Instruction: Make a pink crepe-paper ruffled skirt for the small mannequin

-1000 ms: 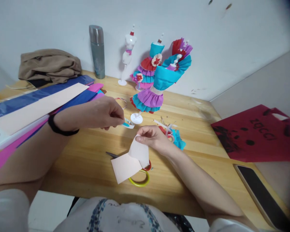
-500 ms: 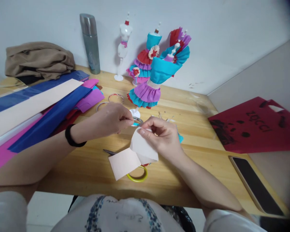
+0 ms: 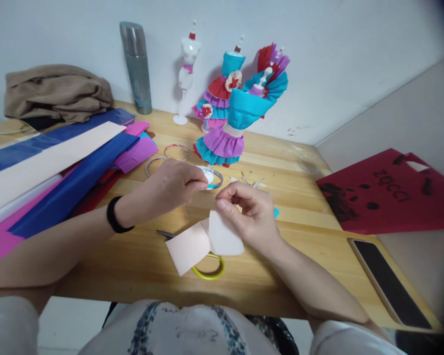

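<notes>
My left hand (image 3: pixel 183 183) is closed in a pinch at the edge of a thin grey ring (image 3: pixel 218 178), which looks like a roll of narrow tape. My right hand (image 3: pixel 249 212) is also closed, thumb against forefinger; whatever lies between those tips is too small to make out. Just below it, a pale pink paper strip (image 3: pixel 188 247) has a whitish end turned up against the right hand. The strip lies over scissors with yellow handles (image 3: pixel 214 274), whose dark tip shows at the strip's left. Near the left wrist lie two more thin rings (image 3: pixel 176 146).
Dressed miniature mannequins (image 3: pixel 222 140) and a bare one (image 3: pixel 187 74) stand behind my hands. Coloured paper sheets (image 3: pixel 77 182) cover the left side, with a flask (image 3: pixel 136 69) and brown cloth (image 3: pixel 59 93) behind. At right are a red bag (image 3: pixel 388 197) and a phone (image 3: pixel 392 283).
My left hand and the ring have shifted slightly right, the ring showing more fully. The turned-up paper end has dropped a little below the right thumb.
</notes>
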`<state>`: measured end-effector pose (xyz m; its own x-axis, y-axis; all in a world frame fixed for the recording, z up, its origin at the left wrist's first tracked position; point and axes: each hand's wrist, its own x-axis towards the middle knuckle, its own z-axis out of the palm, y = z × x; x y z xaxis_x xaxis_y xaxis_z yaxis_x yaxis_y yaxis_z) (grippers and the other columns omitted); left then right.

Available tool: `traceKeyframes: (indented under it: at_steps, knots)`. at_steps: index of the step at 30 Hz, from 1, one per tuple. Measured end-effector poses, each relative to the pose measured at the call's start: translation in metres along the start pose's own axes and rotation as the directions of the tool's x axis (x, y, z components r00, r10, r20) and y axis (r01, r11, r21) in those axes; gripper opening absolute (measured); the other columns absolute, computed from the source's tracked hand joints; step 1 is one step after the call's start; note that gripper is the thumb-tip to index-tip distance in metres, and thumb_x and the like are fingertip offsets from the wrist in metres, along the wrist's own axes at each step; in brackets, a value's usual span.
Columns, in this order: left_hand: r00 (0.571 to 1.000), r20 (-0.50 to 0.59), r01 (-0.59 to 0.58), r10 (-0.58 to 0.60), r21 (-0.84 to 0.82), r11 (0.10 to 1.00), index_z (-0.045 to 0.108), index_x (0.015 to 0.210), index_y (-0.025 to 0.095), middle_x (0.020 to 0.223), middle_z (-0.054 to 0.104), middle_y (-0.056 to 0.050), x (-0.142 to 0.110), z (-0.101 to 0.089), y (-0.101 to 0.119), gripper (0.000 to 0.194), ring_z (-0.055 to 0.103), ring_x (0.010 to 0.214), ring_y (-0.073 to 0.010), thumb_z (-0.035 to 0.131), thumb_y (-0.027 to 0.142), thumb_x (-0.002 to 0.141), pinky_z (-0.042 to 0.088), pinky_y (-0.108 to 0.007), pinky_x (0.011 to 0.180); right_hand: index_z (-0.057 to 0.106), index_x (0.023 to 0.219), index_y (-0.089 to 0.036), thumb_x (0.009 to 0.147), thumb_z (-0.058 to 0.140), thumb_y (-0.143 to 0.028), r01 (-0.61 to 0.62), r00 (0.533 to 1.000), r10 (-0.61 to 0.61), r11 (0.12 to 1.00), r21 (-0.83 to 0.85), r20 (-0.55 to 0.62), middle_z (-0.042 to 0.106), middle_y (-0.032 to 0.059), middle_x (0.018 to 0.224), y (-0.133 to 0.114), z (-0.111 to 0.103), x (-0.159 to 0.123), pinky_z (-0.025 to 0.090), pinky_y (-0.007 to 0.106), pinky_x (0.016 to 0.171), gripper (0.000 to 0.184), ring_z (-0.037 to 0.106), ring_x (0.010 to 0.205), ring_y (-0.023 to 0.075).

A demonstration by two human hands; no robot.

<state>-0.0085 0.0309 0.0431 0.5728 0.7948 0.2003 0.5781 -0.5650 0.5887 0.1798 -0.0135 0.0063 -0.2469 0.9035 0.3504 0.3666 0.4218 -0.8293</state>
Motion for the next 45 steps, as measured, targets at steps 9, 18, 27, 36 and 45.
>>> traceKeyframes:
  at_steps: [9, 18, 27, 36, 45]
  knots:
    - [0.996, -0.046, -0.072, 0.074, 0.041, 0.997, 0.063, 0.063, 0.015, 0.052, 0.056, 0.003, -0.002, 0.003, 0.0, 0.024, 0.048, 0.051, -0.0077, 0.054, 0.014, 0.085, 0.03, -0.022, 0.052, 0.062, 0.089, -0.021, 0.084, 0.064, -0.021, 0.15, 0.964, -0.2, 0.952, -0.267, -0.173, 0.056, 0.001, 0.072, 0.007, 0.001, 0.005, 0.043, 0.029, 0.056, 0.005, 0.052, 0.063, 0.0138]
    - [0.985, -0.095, -0.134, 0.143, 0.093, 0.987, 0.062, 0.066, 0.016, 0.055, 0.056, 0.004, -0.004, 0.009, -0.003, 0.024, 0.046, 0.051, -0.0082, 0.053, 0.019, 0.087, 0.029, -0.024, 0.053, 0.055, 0.077, -0.02, 0.089, 0.056, -0.016, 0.238, 0.943, -0.307, 0.894, -0.379, -0.132, 0.053, 0.0014, 0.071, 0.011, 0.001, 0.007, 0.04, 0.029, 0.057, 0.013, 0.051, 0.065, 0.0145]
    - [0.982, -0.088, -0.133, 0.169, 0.322, 0.937, 0.063, 0.068, 0.017, 0.063, 0.063, -0.001, -0.004, 0.015, -0.002, 0.025, 0.05, 0.057, -0.0125, 0.048, 0.02, 0.089, 0.028, -0.027, 0.055, 0.047, 0.079, -0.021, 0.092, 0.048, -0.018, 0.244, 0.959, -0.279, 0.907, -0.344, -0.054, 0.051, 0.0023, 0.074, 0.01, 0.009, 0.004, 0.038, 0.03, 0.06, 0.014, 0.049, 0.069, 0.0159]
    - [0.994, -0.066, -0.077, 0.085, 0.121, 0.99, 0.063, 0.067, 0.015, 0.054, 0.057, 0.002, -0.001, 0.013, -0.001, 0.023, 0.049, 0.052, -0.01, 0.054, 0.018, 0.088, 0.032, -0.024, 0.054, 0.052, 0.088, -0.021, 0.089, 0.056, -0.025, 0.057, 0.995, -0.056, 0.998, 0.003, -0.087, 0.052, -0.001, 0.074, 0.009, 0.01, -0.003, 0.04, 0.026, 0.056, 0.006, 0.048, 0.063, 0.012]
    - [0.995, -0.069, -0.066, 0.07, 0.052, 0.996, 0.069, 0.074, 0.013, 0.053, 0.059, 0.002, -0.001, 0.015, -0.004, 0.019, 0.051, 0.051, -0.0094, 0.056, 0.018, 0.087, 0.033, -0.022, 0.053, 0.051, 0.076, -0.02, 0.086, 0.058, -0.017, 0.083, 0.981, -0.108, 0.984, -0.161, -0.158, 0.05, -0.0033, 0.065, 0.013, 0.011, 0.002, 0.038, 0.024, 0.054, 0.013, 0.045, 0.057, 0.0097]
